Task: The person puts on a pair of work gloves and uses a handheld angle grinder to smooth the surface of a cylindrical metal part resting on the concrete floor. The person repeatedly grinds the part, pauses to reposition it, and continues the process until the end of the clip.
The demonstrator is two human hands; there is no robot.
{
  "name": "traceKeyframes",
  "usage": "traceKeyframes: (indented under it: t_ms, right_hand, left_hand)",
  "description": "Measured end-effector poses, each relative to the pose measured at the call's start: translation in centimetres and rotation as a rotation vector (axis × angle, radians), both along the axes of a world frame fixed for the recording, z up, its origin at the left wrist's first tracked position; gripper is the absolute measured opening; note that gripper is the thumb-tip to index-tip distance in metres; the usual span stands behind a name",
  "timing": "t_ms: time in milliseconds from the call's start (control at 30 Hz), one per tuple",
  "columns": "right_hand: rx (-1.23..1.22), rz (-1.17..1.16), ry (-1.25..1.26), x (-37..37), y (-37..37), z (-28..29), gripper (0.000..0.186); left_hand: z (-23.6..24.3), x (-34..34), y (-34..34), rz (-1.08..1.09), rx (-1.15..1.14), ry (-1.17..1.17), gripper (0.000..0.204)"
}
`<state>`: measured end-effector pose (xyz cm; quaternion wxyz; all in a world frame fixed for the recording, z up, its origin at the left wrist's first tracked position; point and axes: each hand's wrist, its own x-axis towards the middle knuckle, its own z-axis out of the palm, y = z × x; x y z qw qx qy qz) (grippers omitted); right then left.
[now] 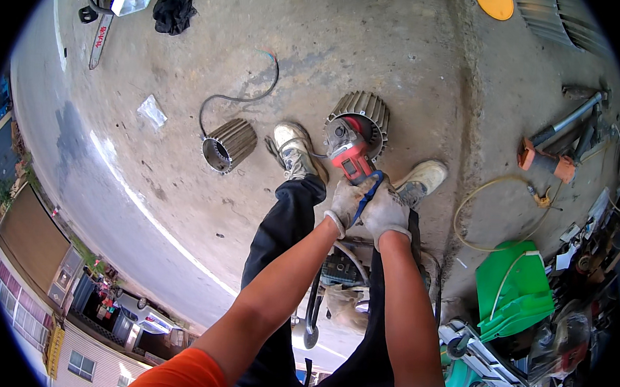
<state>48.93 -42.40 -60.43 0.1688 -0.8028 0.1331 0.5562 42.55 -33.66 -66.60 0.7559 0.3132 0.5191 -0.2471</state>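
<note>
A red angle grinder [351,155] has its head over the open end of a finned metal housing [363,108] between my shoes. My gloved left hand [346,203] and gloved right hand [384,216] are closed together on the grinder's rear body, with a blue piece [366,195] showing between them. Where the disc meets the housing is hidden by the tool. A second finned cylinder [235,145] lies on its side to the left, beside a black cable [241,97].
A machine [337,270] stands between my legs. To the right lie an orange-handled tool [546,162], a yellow hose [465,203] and a green plastic container [503,290]. A chainsaw [101,35], black cloth [172,11] and yellow disc [493,3] lie farther off. A road [77,165] runs along the left.
</note>
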Motion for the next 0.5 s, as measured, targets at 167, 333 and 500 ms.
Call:
traceKeyframes:
  t_ms: [167,333,500]
  right_hand:
    - [-0.019,-0.007,0.045,1.4,-0.4,2.6,0.043]
    - [0.073,-0.229,-0.046,-0.1,-2.8,9.9,0.062]
    - [0.078,-0.758,-0.151,-0.9,-6.1,12.2,0.060]
  left_hand:
    - [3.5,1.0,0.4,-0.174,-0.061,-0.024,0.050]
    - [9.4,-0.1,3.5,-0.736,-0.179,-0.179,0.068]
    - [4.0,-1.2,12.2,-0.828,-0.008,-0.013,0.039]
